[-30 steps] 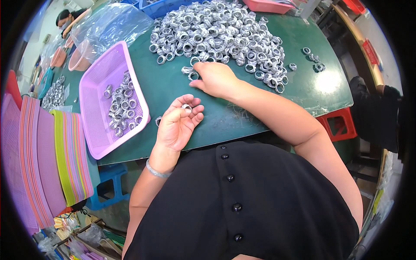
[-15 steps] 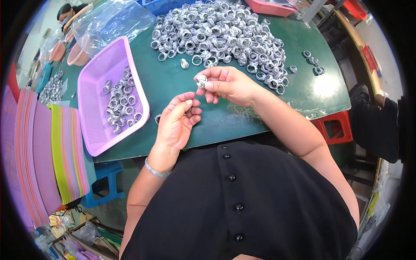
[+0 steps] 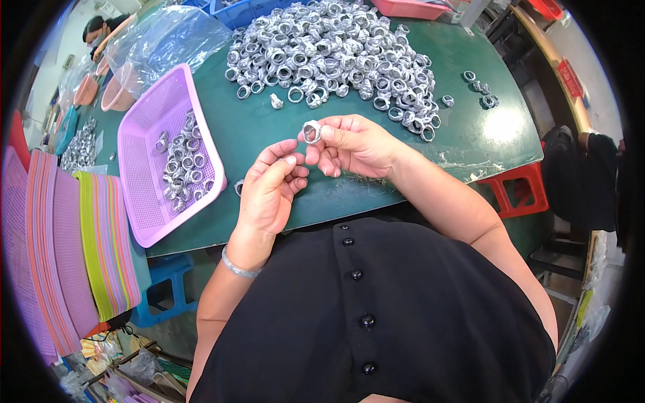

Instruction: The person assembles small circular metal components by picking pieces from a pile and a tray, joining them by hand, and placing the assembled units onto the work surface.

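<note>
My right hand [image 3: 359, 146] pinches a silver ring [image 3: 311, 132] between thumb and forefinger, its round opening facing me. Just left of it and a little nearer, my left hand [image 3: 263, 196] is turned partly palm up, thumb against curled fingers; whatever may lie in them is hidden. Beyond both hands rises a big pile of similar chunky silver rings [image 3: 336, 57]. A lilac plastic basket [image 3: 127, 181] at my left holds several more rings [image 3: 181, 164]. One ring [image 3: 239, 187] lies between that basket and my left wrist, partly covered.
Loose rings [image 3: 480, 86] lie on the green table [image 3: 457, 148] at the right. Stacked colored baskets [image 3: 64, 248] stand at the left. A clear plastic bag [image 3: 168, 43], blue bin [image 3: 252, 10] and pink tray [image 3: 410, 8] sit at the back. A person [image 3: 101, 30] is far left.
The ring in my right hand has turned, so its opening now shows. My hands stay close together; the whole view has shifted slightly.
</note>
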Demonstrator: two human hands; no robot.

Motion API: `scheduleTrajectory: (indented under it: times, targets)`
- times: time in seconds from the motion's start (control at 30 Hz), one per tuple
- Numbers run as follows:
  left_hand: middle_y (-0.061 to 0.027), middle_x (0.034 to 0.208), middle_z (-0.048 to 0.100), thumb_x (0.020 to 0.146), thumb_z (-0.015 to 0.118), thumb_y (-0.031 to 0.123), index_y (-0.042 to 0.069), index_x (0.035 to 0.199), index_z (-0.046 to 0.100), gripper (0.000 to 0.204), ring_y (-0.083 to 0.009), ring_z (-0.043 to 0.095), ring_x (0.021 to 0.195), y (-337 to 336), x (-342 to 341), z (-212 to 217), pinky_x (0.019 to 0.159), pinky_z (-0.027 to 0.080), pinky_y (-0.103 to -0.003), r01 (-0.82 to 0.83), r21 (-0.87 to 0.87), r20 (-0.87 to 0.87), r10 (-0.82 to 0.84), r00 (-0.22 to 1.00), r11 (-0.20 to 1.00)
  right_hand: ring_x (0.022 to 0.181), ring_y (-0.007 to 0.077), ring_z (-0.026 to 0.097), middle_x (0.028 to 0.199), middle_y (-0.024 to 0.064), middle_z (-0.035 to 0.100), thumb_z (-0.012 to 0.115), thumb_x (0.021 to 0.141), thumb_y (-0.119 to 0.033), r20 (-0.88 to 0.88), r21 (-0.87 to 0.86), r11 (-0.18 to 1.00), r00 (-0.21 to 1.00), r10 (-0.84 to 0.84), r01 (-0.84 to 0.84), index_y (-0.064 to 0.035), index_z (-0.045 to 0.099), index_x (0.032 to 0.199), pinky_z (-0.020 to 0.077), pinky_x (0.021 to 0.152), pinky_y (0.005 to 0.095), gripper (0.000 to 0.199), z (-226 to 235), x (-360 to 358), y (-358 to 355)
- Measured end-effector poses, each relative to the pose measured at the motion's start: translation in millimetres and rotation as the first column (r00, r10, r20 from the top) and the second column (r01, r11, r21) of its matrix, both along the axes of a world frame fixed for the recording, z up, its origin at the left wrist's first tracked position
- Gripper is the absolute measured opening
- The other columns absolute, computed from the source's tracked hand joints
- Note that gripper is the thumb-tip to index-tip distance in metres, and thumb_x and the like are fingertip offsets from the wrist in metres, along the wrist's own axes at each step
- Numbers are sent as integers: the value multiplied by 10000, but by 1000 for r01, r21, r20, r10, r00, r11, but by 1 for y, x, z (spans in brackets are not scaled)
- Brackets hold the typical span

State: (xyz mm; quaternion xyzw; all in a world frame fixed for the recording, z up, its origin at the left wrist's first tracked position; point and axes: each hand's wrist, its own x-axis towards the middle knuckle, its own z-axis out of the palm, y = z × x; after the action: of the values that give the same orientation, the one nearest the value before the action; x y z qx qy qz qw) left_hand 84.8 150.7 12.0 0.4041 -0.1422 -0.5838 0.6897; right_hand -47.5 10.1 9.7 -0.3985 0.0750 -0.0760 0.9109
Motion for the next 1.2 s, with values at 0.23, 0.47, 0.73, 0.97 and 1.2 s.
scheduleTrajectory:
  times: [0.23,0.47,0.73,0.97,1.2]
  targets:
    - [-39,895,585,843,511,68,27,1102,497,262,-109,554,750,-2,-3,3,644,458,-227,1,-14,58,0,998,1000,650,168,585,839,131,615,458,905,-257,64,101,994,997,35,-42,-15,540,971,458,552,255,264,0,-3,4]
    - [-28,924,588,885,493,159,45,1140,512,280,-89,534,764,-6,-11,13,662,451,-223,19,-61,77,-14,997,998,628,167,581,800,133,617,432,910,-307,27,135,988,997,67,-70,-2,546,958,451,537,252,329,2,-3,9]
    - [-43,842,576,890,501,236,60,904,555,185,-143,544,750,-4,4,-22,647,465,-252,-16,-8,-101,15,995,1000,402,107,517,551,65,572,466,880,-387,-359,-670,739,901,-245,-66,14,593,751,412,398,217,440,17,28,-6]
    - [-118,890,561,828,520,139,10,966,527,189,-203,560,765,0,6,-7,580,502,-256,-6,71,-334,29,942,997,758,318,588,794,150,605,579,761,-116,233,-939,-331,881,-412,93,-20,585,973,467,695,380,232,-13,99,-35]
    - [-89,846,553,843,522,157,9,990,528,209,-167,546,694,6,16,-15,548,460,-241,-3,61,-249,18,968,998,697,177,594,812,94,604,548,796,-35,-243,-738,675,922,-301,26,27,555,998,486,602,275,212,7,87,-33]
